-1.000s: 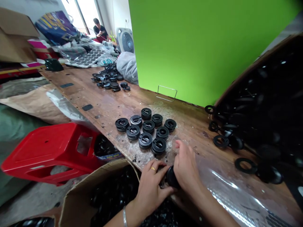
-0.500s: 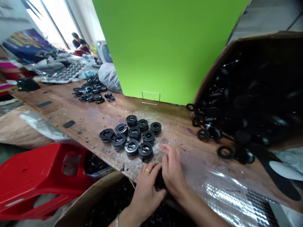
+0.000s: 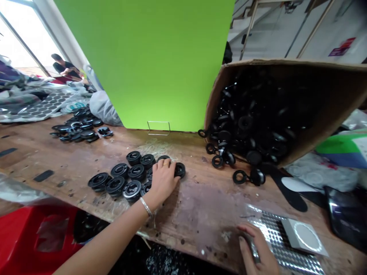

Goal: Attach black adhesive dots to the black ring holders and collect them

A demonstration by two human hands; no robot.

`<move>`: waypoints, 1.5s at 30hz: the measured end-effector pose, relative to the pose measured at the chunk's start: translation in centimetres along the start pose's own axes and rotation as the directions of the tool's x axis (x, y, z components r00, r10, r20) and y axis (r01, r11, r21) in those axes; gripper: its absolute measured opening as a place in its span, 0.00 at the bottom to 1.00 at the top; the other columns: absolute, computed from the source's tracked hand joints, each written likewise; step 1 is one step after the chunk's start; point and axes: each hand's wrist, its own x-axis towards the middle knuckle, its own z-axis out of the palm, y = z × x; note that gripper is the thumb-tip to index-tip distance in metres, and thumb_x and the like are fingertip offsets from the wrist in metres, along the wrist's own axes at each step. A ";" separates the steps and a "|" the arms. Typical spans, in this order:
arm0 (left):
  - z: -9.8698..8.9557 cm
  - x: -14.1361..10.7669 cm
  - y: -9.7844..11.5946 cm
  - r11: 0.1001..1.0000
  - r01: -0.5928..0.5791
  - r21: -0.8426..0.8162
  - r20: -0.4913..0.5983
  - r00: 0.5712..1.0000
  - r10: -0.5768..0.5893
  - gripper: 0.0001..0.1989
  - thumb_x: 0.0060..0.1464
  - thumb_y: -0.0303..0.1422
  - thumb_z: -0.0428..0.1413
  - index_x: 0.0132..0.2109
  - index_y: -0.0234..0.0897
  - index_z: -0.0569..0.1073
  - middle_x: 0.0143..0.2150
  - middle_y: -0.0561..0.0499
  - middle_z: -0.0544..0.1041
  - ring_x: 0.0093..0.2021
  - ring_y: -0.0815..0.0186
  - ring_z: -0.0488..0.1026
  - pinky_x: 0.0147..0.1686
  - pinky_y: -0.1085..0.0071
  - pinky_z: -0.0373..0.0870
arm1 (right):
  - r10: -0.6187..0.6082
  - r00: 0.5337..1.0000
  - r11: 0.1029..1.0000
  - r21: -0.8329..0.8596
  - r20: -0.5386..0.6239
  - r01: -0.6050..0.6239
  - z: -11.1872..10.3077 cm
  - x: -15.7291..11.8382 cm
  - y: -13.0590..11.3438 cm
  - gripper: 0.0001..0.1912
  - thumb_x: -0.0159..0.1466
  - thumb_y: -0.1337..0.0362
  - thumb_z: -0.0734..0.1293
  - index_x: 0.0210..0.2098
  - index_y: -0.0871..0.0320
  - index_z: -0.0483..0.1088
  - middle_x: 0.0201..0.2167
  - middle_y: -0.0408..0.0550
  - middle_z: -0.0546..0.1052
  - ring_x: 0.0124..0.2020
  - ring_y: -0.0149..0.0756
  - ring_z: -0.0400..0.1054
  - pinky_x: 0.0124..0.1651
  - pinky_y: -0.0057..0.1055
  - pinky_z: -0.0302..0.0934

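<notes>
Over the group of black round casings on the wooden table is my left hand, its fingers bent down and its thumb against another black round casing at the group's right end. The hand hides part of the casings under it. My right hand, low at the table's front edge, is closed around a shiny dark grey piece with a rounded edge; its exact kind does not show. Right of that hand, a small white box with a pale ring lies on a sheet of silvery round stickers.
A cardboard box of black parts lies on its side, some spilled. Behind stands a green panel with a wire handle. Black parts are heaped at left. A red stool stands below; a person sits far back.
My hands have parted: the left went up and forward to the casings, the right went right and now holds a shiny piece. One more casing stands at the group's right end. The view turned right.
</notes>
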 end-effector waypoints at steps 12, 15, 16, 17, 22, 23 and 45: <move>2.3 4.6 17.5 0.800 -0.498 -0.334 0.015 0.846 0.533 0.27 0.55 0.40 0.60 0.58 0.36 0.65 0.56 0.41 0.68 0.56 0.54 0.63 0.56 0.58 0.61 | 0.125 0.988 0.990 0.077 -0.089 -0.118 0.2 -1.1 2.4 0.11 0.66 0.68 0.61 0.47 0.56 0.68 0.43 0.50 0.74 0.46 0.38 0.69 0.49 0.34 0.65; 3.9 6.9 22.0 0.736 -0.584 -0.341 0.009 0.781 0.624 0.33 0.53 0.38 0.61 0.62 0.35 0.61 0.59 0.40 0.66 0.58 0.54 0.62 0.55 0.60 0.62 | 0.096 0.990 0.992 0.087 -0.101 -0.087 0.2 -0.7 1.9 0.12 0.66 0.71 0.60 0.48 0.56 0.67 0.42 0.49 0.73 0.46 0.37 0.68 0.49 0.33 0.63; 4.4 7.5 23.1 0.720 -0.606 -0.340 0.015 0.762 0.648 0.32 0.53 0.36 0.62 0.62 0.35 0.61 0.58 0.40 0.67 0.58 0.54 0.63 0.54 0.61 0.63 | 0.097 0.989 0.992 0.090 -0.109 -0.087 0.1 -0.6 1.7 0.12 0.66 0.71 0.60 0.48 0.56 0.66 0.42 0.49 0.73 0.46 0.37 0.67 0.49 0.32 0.63; 4.8 8.0 24.0 0.707 -0.621 -0.338 0.023 0.746 0.666 0.29 0.53 0.33 0.61 0.60 0.35 0.64 0.56 0.41 0.68 0.56 0.54 0.64 0.53 0.62 0.64 | 0.102 0.988 0.991 0.094 -0.120 -0.090 0.0 -0.4 1.5 0.12 0.66 0.72 0.60 0.47 0.56 0.66 0.42 0.49 0.73 0.46 0.36 0.67 0.49 0.32 0.63; 5.8 9.4 25.4 0.696 -0.632 -0.341 0.030 0.733 0.680 0.10 0.56 0.23 0.53 0.46 0.34 0.71 0.45 0.41 0.73 0.49 0.55 0.67 0.47 0.61 0.65 | 0.132 0.983 0.983 0.142 -0.130 -0.114 -0.2 0.1 0.6 0.11 0.66 0.73 0.59 0.46 0.56 0.66 0.40 0.49 0.72 0.45 0.36 0.66 0.48 0.32 0.62; 5.6 9.5 25.1 0.698 -0.624 -0.351 0.018 0.741 0.671 0.09 0.57 0.23 0.53 0.45 0.34 0.71 0.45 0.41 0.73 0.49 0.55 0.66 0.48 0.59 0.64 | 0.129 0.984 0.983 0.148 -0.119 -0.111 -0.2 0.2 0.6 0.11 0.66 0.73 0.59 0.46 0.56 0.65 0.41 0.49 0.71 0.45 0.36 0.66 0.49 0.32 0.62; -1.2 -1.9 8.4 -0.648 0.573 -0.501 0.832 0.524 -0.180 0.06 0.55 0.21 0.54 0.40 0.32 0.71 0.35 0.45 0.77 0.29 0.68 0.75 0.27 0.74 0.75 | 0.345 0.936 0.886 -0.354 0.071 -0.299 -3.7 4.7 5.9 0.10 0.64 0.71 0.57 0.31 0.58 0.68 0.32 0.51 0.70 0.34 0.39 0.66 0.39 0.35 0.60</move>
